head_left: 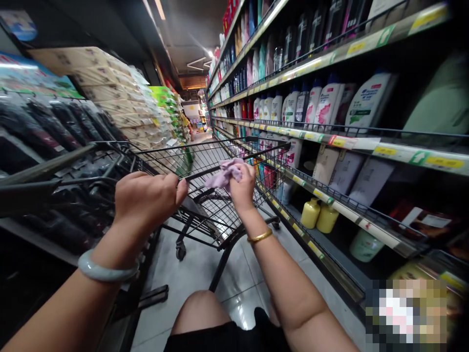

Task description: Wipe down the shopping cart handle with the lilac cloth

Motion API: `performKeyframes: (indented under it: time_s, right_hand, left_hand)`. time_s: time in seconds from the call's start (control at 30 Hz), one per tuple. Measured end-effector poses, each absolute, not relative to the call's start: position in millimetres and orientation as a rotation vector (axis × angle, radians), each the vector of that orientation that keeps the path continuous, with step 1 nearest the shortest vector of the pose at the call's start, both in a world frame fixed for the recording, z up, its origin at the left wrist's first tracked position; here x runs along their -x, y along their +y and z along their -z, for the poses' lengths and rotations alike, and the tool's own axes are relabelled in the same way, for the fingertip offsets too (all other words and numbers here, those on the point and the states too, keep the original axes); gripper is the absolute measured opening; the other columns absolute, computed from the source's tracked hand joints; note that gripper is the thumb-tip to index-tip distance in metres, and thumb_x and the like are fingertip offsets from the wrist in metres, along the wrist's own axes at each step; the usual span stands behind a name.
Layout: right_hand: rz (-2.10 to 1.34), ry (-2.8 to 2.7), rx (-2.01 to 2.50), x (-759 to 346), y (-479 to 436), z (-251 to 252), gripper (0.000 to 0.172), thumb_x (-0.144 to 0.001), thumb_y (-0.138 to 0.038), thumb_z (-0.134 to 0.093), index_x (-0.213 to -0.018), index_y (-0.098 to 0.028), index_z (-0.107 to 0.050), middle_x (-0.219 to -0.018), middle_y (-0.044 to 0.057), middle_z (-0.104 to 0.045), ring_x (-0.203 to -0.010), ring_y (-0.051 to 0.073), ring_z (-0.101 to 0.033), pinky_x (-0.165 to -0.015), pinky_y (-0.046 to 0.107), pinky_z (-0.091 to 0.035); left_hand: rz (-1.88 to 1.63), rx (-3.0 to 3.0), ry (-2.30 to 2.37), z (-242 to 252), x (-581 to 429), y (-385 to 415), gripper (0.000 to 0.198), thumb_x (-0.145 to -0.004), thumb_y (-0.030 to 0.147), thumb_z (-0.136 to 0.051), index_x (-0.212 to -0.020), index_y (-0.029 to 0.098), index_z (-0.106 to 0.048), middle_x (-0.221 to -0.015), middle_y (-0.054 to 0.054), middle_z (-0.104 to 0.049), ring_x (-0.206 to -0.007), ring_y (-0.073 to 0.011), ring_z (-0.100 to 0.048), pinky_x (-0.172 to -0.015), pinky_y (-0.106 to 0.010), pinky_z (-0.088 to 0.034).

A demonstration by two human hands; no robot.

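A black wire shopping cart (220,161) stands in front of me in a shop aisle. My left hand (148,195) is closed round the cart's handle bar on the left. A pale green bangle sits on that wrist. My right hand (242,188) is closed on a crumpled pale purple cloth (225,173), pressed against the handle bar on the right. A gold bracelet is on that wrist. My knee shows below, near the cart's rear frame.
Shelves (366,144) of shampoo and detergent bottles line the right, with yellow jugs (318,214) low down. Dark packaged goods (54,132) and stacked paper packs (120,98) fill the left. The tiled aisle floor (190,274) runs ahead to a far-off figure.
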State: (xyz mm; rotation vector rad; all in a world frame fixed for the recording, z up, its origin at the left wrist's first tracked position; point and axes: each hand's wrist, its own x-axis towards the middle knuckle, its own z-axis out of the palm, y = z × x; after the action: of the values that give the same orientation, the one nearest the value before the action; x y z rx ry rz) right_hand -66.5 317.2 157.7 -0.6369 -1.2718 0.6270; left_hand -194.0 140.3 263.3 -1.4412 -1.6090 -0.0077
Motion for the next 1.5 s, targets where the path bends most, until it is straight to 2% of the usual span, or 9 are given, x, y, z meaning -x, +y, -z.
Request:
performKeyframes:
  time_s: [0.2, 0.3, 0.43, 0.73, 1.0, 1.17, 1.27, 1.4, 1.5]
  right_hand:
    - [-0.387, -1.53, 0.37, 80.7, 262.3, -163.6, 0.026, -0.091, -0.018, -0.069, -0.115, -0.027, -0.072, -0.137, 0.011, -0.056, -0.131, 0.028, -0.054, -0.118, 0.049, -0.047]
    - [-0.223, -1.628, 0.201, 80.9, 265.6, -165.2, 0.019, -0.098, -0.023, -0.064, -0.109, -0.033, -0.075, -0.128, 0.006, -0.063, -0.127, 0.025, -0.057, -0.12, 0.047, -0.045]
    - [-0.297, -1.374, 0.433, 71.6, 296.5, -163.4, 0.013, -0.098, -0.029, -0.062, -0.096, -0.027, -0.074, -0.12, 0.008, -0.06, -0.119, 0.026, -0.057, -0.116, 0.053, -0.046]
    - [-0.311, -1.519, 0.196, 101.9, 247.1, -160.1, 0.01, -0.096, -0.025, -0.066, -0.098, -0.031, -0.074, -0.121, 0.005, -0.061, -0.123, 0.023, -0.06, -0.114, 0.045, -0.052]
    - [-0.497, -1.059, 0.502, 57.5, 295.7, -162.4, 0.009, -0.085, -0.018, -0.06, -0.091, -0.023, -0.064, -0.114, 0.005, -0.058, -0.116, 0.02, -0.06, -0.115, 0.05, -0.048]
    - [-0.467, -1.384, 0.242, 74.7, 268.9, -203.1, 0.009, -0.087, -0.02, -0.065, -0.092, -0.026, -0.069, -0.118, 0.004, -0.063, -0.12, 0.02, -0.061, -0.112, 0.043, -0.052]
    - [-0.428, -1.738, 0.151, 96.9, 271.6, -250.2, 0.02, -0.08, -0.008, -0.062, -0.089, -0.024, -0.072, -0.108, 0.003, -0.069, -0.119, 0.02, -0.062, -0.111, 0.041, -0.051]
    - [-0.577, -2.604, 0.462, 111.7, 293.0, -300.9, 0.025, -0.076, -0.003, -0.058, -0.086, -0.018, -0.075, -0.078, -0.001, -0.071, -0.074, 0.014, -0.063, -0.079, 0.031, -0.054]
    - [-0.506, -2.876, 0.759, 106.7, 304.0, -319.1, 0.017, -0.072, -0.003, -0.063, -0.076, -0.015, -0.074, -0.06, -0.002, -0.064, -0.059, 0.012, -0.055, -0.068, 0.03, -0.049]
  left_hand:
    - [0.075, 1.473, -1.576, -260.3, 201.2, 137.5, 0.048, -0.104, 0.047, -0.037, -0.071, 0.022, -0.061, -0.066, -0.006, -0.071, -0.059, -0.022, -0.057, -0.074, -0.038, -0.039]
    - [0.077, 1.465, -1.557, -258.9, 205.5, 138.1, 0.047, -0.104, 0.046, -0.037, -0.072, 0.023, -0.062, -0.067, -0.006, -0.071, -0.06, -0.022, -0.06, -0.077, -0.04, -0.04]
    - [0.039, 1.459, -1.61, -259.9, 209.2, 138.6, 0.049, -0.104, 0.044, -0.034, -0.072, 0.022, -0.063, -0.068, -0.006, -0.071, -0.063, -0.023, -0.062, -0.079, -0.041, -0.041]
    - [0.038, 1.483, -1.633, -260.2, 230.4, 136.2, 0.046, -0.104, 0.044, -0.036, -0.072, 0.023, -0.062, -0.073, -0.005, -0.074, -0.067, -0.0216, -0.062, -0.079, -0.039, -0.041]
    - [0.017, 1.428, -1.682, -257.8, 234.7, 132.1, 0.052, -0.107, 0.048, -0.03, -0.08, 0.023, -0.066, -0.077, -0.003, -0.076, -0.07, -0.0196, -0.062, -0.091, -0.04, -0.04]
    - [0.115, 1.364, -1.676, -248.4, 233.9, 131.3, 0.05, -0.107, 0.05, -0.035, -0.075, 0.022, -0.061, -0.074, -0.005, -0.074, -0.069, -0.0222, -0.066, -0.087, -0.043, -0.037]
    - [0.171, 1.409, -1.668, -247.8, 235.1, 128.1, 0.046, -0.105, 0.046, -0.037, -0.076, 0.022, -0.063, -0.075, -0.007, -0.076, -0.069, -0.0241, -0.067, -0.078, -0.041, -0.035]
    - [0.194, 1.46, -1.619, -250.8, 237.1, 121.6, 0.045, -0.106, 0.045, -0.038, -0.079, 0.022, -0.066, -0.075, -0.008, -0.077, -0.067, -0.0248, -0.068, -0.079, -0.042, -0.035]
    - [0.201, 1.482, -1.62, -250.9, 238.1, 118.9, 0.048, -0.107, 0.046, -0.036, -0.08, 0.021, -0.067, -0.074, -0.008, -0.077, -0.067, -0.0257, -0.069, -0.081, -0.043, -0.035]
